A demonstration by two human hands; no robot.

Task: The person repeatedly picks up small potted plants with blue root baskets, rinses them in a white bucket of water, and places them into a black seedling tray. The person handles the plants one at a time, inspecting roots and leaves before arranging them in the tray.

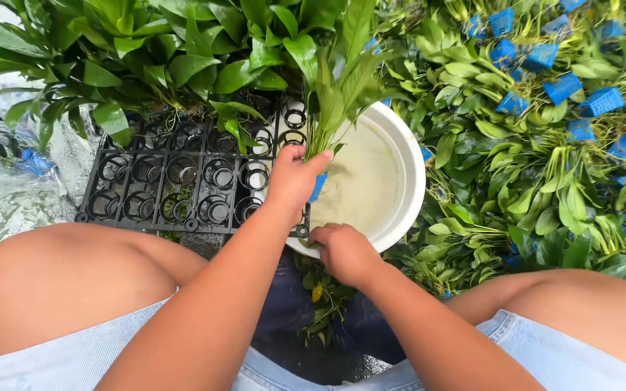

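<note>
1. Nearest the camera, two bare knees and pale denim shorts point(96, 347) are seen, with both forearms stretched forward between them.
2. The right hand point(343, 253) is curled over the near rim of the white bowl point(409, 190); its fingers are bent down onto the edge, though whether anything is pinched beneath them cannot be told.
3. Just beyond, the left hand point(293, 177) is closed tight around the base of a leafy plant point(336, 94), held upright over the bowl's left edge, and a small blue pot point(317, 187) is glimpsed under the fingers.
4. Cloudy water is held in the bowl, touching the black plastic tray point(182, 185) to its left.
5. Round slots are seen in the tray, its far rows covered by broad-leaved plants point(146, 43).
6. To the right and further off, a heap of green plants in blue net pots point(562, 87) is piled up beside the bowl.
</note>
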